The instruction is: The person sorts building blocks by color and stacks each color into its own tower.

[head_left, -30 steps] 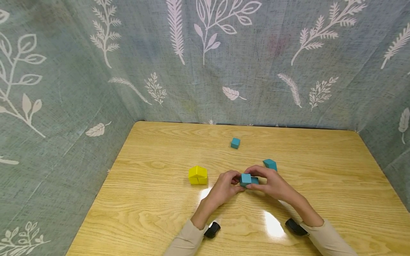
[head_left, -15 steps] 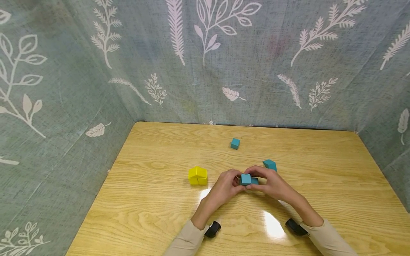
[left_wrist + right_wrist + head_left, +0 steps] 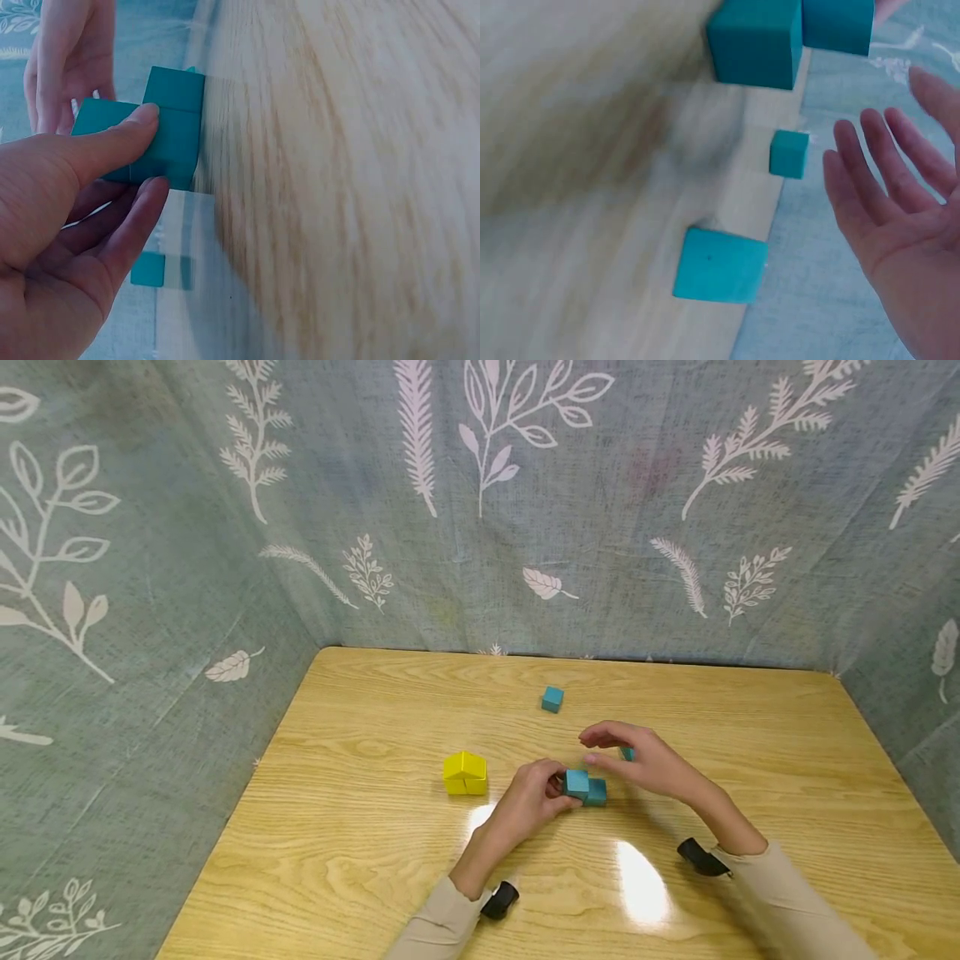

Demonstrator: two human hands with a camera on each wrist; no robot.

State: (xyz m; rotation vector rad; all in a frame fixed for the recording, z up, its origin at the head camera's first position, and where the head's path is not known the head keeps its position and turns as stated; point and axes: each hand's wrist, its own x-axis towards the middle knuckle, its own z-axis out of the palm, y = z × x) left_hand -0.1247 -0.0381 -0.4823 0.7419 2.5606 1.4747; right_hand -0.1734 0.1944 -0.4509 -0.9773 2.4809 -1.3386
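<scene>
In the head view my left hand [image 3: 525, 800] pinches a small stack of teal wooden blocks on the table. One cube [image 3: 577, 783] sits on top at the left, and a lower block [image 3: 597, 792] shows at its right. The left wrist view has the thumb on one face of the blocks [image 3: 176, 139] and fingers on the opposite side. My right hand [image 3: 641, 762] is raised beside the stack with nothing in it, fingers apart from the blocks. It partly covers a slanted teal block [image 3: 627, 753], seen whole in the right wrist view [image 3: 720, 266].
A teal cube [image 3: 552, 699] lies alone farther back on the wooden table [image 3: 360, 860]. Left of the hands stands a small group of yellow blocks [image 3: 465, 774] with a peaked top. A leaf-patterned curtain [image 3: 450, 577] borders the table's back and sides.
My right hand has let go of the teal stack and moved up and to the right, over the slanted block. My left hand keeps its hold on the stack.
</scene>
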